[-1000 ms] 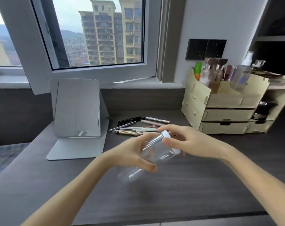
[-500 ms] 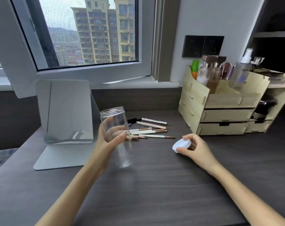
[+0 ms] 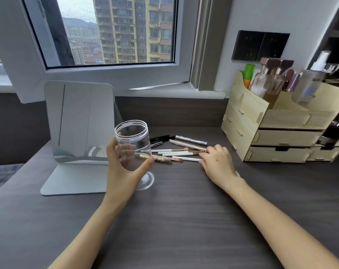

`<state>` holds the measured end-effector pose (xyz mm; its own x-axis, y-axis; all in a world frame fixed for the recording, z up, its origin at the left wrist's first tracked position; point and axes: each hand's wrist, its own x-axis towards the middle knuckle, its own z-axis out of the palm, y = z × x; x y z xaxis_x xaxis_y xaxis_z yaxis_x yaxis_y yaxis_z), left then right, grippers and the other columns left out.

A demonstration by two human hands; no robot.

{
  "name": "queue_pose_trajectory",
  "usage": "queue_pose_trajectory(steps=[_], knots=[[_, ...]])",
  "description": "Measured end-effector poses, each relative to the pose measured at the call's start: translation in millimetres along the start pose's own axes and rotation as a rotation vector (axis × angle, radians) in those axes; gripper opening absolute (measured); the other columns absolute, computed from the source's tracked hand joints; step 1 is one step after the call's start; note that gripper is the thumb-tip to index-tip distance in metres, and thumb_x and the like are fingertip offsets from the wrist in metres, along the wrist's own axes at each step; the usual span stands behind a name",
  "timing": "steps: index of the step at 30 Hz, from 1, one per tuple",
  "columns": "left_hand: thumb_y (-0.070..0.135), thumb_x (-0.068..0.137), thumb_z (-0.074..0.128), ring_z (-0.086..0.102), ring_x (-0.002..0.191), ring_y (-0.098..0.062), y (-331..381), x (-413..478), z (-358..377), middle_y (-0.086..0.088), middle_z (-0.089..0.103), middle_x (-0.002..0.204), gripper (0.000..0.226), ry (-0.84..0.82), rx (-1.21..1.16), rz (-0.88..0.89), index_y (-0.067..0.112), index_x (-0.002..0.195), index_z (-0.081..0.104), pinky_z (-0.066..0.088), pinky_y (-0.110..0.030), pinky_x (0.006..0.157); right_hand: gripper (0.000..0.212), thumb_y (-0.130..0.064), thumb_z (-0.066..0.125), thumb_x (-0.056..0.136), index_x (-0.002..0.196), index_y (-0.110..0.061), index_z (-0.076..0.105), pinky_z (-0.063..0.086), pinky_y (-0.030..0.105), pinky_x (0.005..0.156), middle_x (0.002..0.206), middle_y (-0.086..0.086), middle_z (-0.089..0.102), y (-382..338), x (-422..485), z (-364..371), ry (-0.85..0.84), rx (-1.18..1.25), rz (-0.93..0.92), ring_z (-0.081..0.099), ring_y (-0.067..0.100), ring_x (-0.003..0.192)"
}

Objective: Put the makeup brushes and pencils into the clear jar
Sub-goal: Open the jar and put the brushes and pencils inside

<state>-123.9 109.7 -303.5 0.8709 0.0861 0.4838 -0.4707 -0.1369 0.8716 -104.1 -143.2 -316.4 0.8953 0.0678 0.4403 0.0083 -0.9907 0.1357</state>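
2 bare hands work over the dark wood-grain tabletop (image 3: 184, 220). The left hand (image 3: 124, 169) is wrapped around the clear jar (image 3: 133, 146), thumb on the near side and fingers behind it; the jar stands upright with its mouth open and nothing visible inside, its base on or just above the tabletop, I cannot tell which. It sits just in front of a tilted stand mirror (image 3: 79, 123) toward the left rear corner.

The right hand (image 3: 217, 164) lies palm down with its fingers spread loosely, fingertips touching the right ends of the white-handled makeup brushes (image 3: 174, 154); whether it has pinched any of them cannot be told. The brushes lie in a loose bunch near the rear edge, mostly pointing left to right. With them are a gold-capped brush (image 3: 160, 158) beside the left thumb, black pencils (image 3: 160, 139) partly behind the jar, a silver tube (image 3: 191, 140) and a pink one (image 3: 186, 144).

A pale wooden drawer organiser (image 3: 271, 133) holding bottles stands at the right rear corner.
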Motion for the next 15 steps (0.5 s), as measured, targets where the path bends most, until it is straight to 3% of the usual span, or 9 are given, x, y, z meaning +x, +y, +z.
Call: queue_pose_trajectory(steps=[4, 8, 10, 12, 15], knots=[[0.042, 0.056, 0.080, 0.056, 0.103, -0.007, 3, -2, -6, 0.019, 0.054, 0.113, 0.080, 0.086, 0.057, 0.107, 0.030, 0.122, 0.037, 0.041, -0.014, 0.090, 0.025, -0.006, 0.084, 0.043, 0.043, -0.014, 0.061, 0.040, 0.027, 0.048, 0.047, 0.002, 0.057, -7, 7, 8, -0.001, -0.177, -0.039, 0.054, 0.025, 0.051], [0.036, 0.055, 0.086, 0.054, 0.108, -0.003, 4, -1, -12, 0.015, 0.056, 0.118, 0.082, 0.120, 0.189, 0.162, 0.034, 0.122, 0.039, 0.039, -0.010, 0.087, 0.027, -0.003, 0.082, 0.049, 0.055, -0.012, 0.058, 0.039, 0.030, 0.047, 0.052, 0.006, 0.058, -8, 1, -3, 0.006, -0.091, 0.024, 0.055, 0.028, 0.049], [0.030, 0.056, 0.086, 0.051, 0.107, 0.002, 4, 0, -13, 0.019, 0.055, 0.117, 0.079, 0.128, 0.236, 0.185, 0.036, 0.121, 0.041, 0.037, -0.005, 0.086, 0.015, -0.007, 0.074, 0.071, 0.069, -0.009, 0.060, 0.039, 0.032, 0.052, 0.060, 0.007, 0.063, -3, -3, -16, 0.156, 0.192, 0.153, 0.058, 0.031, 0.056], [0.026, 0.057, 0.086, 0.047, 0.108, 0.002, 1, 4, -15, 0.018, 0.053, 0.118, 0.078, 0.115, 0.318, 0.242, 0.032, 0.122, 0.044, 0.032, -0.002, 0.087, 0.009, -0.014, 0.061, 0.087, 0.079, -0.013, 0.065, 0.042, 0.029, 0.056, 0.066, -0.003, 0.067, -2, -9, -46, 0.215, 0.635, 0.279, 0.060, 0.015, 0.062], [0.025, 0.054, 0.088, 0.046, 0.107, -0.013, -6, 8, -16, 0.004, 0.055, 0.118, 0.079, 0.070, 0.507, 0.320, 0.023, 0.124, 0.052, 0.029, -0.009, 0.091, 0.015, -0.013, 0.059, 0.090, 0.080, -0.015, 0.070, 0.036, 0.006, 0.050, 0.049, -0.018, 0.060, -11, -24, -87, 0.228, 1.162, 0.309, 0.053, -0.005, 0.052]])
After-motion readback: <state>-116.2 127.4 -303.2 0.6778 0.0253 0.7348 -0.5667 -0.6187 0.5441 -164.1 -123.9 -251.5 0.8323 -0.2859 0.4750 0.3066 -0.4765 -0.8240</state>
